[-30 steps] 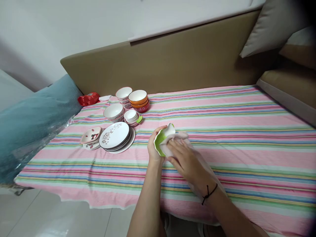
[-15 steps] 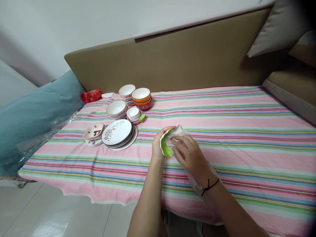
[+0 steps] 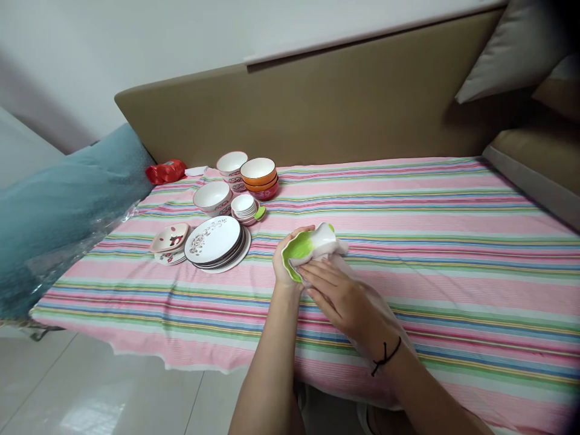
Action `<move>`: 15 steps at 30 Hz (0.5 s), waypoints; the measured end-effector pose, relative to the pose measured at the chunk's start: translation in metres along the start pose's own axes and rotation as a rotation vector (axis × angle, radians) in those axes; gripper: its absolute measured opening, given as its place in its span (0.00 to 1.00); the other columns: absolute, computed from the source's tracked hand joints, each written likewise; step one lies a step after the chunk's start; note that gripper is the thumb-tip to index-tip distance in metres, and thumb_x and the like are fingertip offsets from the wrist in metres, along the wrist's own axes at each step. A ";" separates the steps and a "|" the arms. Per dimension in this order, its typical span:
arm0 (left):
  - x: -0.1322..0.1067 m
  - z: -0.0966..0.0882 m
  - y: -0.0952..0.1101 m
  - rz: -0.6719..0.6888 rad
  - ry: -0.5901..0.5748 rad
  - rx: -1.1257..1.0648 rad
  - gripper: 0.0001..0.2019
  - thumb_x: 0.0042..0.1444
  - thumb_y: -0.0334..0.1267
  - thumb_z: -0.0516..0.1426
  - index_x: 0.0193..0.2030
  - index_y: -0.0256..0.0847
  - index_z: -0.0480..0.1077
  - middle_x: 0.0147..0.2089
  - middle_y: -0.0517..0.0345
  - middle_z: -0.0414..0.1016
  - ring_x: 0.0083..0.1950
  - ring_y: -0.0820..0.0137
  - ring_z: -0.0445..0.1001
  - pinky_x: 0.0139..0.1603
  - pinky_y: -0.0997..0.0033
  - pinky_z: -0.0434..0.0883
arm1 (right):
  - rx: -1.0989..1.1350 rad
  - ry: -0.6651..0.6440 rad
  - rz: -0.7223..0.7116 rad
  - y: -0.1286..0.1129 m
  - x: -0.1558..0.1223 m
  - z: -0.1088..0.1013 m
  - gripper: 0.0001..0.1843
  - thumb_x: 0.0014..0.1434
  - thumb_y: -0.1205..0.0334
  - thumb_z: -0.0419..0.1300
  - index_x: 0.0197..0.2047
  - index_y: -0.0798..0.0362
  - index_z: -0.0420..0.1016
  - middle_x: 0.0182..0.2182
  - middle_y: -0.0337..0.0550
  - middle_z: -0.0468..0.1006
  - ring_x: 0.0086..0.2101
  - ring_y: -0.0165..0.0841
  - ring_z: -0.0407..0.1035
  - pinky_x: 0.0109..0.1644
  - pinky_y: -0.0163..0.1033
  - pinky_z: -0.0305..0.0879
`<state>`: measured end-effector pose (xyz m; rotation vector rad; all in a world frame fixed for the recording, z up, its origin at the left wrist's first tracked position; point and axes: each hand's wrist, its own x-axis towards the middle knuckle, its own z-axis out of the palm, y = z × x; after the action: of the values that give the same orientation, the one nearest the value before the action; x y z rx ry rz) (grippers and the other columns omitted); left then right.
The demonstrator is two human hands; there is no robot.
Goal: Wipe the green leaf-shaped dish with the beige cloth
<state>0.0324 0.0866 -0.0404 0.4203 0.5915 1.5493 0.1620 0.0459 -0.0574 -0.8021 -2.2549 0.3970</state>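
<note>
My left hand grips a small green and white leaf-shaped dish from behind, tilted up above the striped cloth. My right hand presses a thin pale wiping cloth against the dish's inner face, fingers closed on the cloth. The cloth trails back under my right wrist, which wears a black cord.
Left of my hands stand a stack of white patterned plates, small square saucers, a white bowl, small stacked cups, orange bowls and a red packet. A teal cushion lies far left. A tan sofa back runs behind.
The dish has turned in my left hand so more of its green inside shows, and my right hand has slid the cloth down and back over it.
</note>
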 end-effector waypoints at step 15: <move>0.009 -0.011 -0.003 -0.069 0.015 0.015 0.14 0.54 0.39 0.51 0.33 0.34 0.75 0.37 0.52 0.79 0.46 0.63 0.76 0.57 0.65 0.64 | 0.035 -0.010 0.066 -0.003 -0.002 0.005 0.22 0.67 0.63 0.46 0.61 0.56 0.67 0.58 0.45 0.70 0.59 0.36 0.61 0.67 0.52 0.52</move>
<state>0.0278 0.0944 -0.0521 0.3959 0.6231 1.4844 0.1584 0.0416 -0.0603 -0.8603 -2.2288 0.4712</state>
